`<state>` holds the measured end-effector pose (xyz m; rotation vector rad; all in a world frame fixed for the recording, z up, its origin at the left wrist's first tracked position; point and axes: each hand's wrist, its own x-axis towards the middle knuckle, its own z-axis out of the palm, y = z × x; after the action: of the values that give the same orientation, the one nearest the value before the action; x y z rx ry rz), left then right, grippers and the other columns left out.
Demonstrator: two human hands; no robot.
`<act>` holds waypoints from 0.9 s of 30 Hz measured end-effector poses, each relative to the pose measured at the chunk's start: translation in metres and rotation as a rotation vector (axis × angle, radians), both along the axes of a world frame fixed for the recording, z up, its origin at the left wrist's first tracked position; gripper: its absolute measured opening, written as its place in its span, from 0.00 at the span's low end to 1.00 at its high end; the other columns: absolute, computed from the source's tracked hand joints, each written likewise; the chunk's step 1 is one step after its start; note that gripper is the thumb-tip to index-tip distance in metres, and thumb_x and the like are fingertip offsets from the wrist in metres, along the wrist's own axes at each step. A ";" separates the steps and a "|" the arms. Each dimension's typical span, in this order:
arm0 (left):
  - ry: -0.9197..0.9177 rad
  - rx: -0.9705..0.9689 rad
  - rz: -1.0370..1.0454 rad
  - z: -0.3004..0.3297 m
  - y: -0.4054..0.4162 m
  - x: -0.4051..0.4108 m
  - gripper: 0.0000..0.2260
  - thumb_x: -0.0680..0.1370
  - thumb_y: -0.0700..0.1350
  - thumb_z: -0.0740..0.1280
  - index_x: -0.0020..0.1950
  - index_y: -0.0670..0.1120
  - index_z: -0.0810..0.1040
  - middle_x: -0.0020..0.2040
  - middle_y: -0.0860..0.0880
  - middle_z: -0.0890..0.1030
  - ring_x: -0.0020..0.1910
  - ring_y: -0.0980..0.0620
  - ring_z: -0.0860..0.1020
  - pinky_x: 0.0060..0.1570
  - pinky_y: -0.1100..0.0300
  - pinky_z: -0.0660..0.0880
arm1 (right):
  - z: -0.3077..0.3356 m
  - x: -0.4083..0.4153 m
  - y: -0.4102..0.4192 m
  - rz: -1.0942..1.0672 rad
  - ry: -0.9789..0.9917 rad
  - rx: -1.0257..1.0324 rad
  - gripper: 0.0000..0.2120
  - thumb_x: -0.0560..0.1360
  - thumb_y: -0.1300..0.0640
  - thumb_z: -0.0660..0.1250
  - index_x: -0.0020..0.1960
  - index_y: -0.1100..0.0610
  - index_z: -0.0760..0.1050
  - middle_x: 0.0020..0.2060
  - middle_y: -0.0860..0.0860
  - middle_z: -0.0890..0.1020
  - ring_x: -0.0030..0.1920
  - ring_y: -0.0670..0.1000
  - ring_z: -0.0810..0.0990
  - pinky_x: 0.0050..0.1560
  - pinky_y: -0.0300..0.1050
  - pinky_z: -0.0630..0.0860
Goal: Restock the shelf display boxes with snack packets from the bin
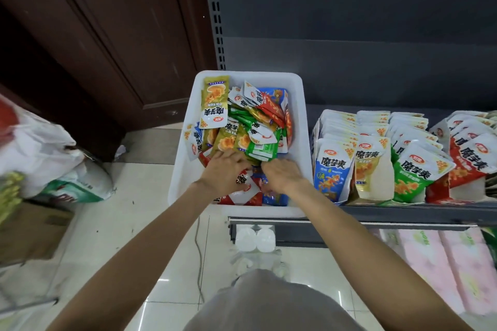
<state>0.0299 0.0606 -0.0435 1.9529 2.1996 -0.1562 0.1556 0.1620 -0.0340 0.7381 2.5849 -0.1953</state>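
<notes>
We've got both hands in one bin: left hand flat on packets, right hand pinching some; four boxes alongside.

Glossy pale floor tiles meet a dark brown wooden door beside grey shelving.

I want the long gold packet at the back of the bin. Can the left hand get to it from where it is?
Probably yes. The long gold packet lies on top of the pile against the white bin's far left wall, uncovered. The left hand is already inside the bin on that side, with only loose packets between them.
</notes>
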 end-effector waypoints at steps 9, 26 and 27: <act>-0.365 0.260 0.185 0.009 0.001 0.000 0.19 0.73 0.52 0.70 0.63 0.53 0.75 0.60 0.53 0.78 0.60 0.52 0.74 0.59 0.55 0.73 | 0.068 0.042 0.010 -0.319 0.511 0.085 0.09 0.77 0.53 0.64 0.55 0.54 0.77 0.46 0.52 0.82 0.46 0.56 0.79 0.40 0.45 0.69; -1.416 0.542 0.348 0.092 0.069 0.103 0.07 0.75 0.38 0.68 0.50 0.48 0.79 0.44 0.57 0.83 0.42 0.62 0.80 0.43 0.67 0.77 | 0.062 0.139 0.022 -0.700 1.086 0.006 0.06 0.71 0.57 0.74 0.43 0.52 0.76 0.35 0.45 0.78 0.35 0.47 0.75 0.34 0.38 0.69; -1.371 0.519 0.312 0.089 0.073 0.108 0.06 0.75 0.38 0.68 0.51 0.46 0.80 0.44 0.54 0.83 0.42 0.62 0.81 0.44 0.66 0.77 | 0.059 0.145 0.024 -0.709 1.048 0.061 0.07 0.70 0.56 0.74 0.41 0.52 0.76 0.33 0.45 0.78 0.34 0.46 0.75 0.33 0.39 0.69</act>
<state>0.1378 0.1336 0.0454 1.1043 1.4993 1.4304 0.3010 0.1862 0.0248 1.9727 3.0792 -0.9298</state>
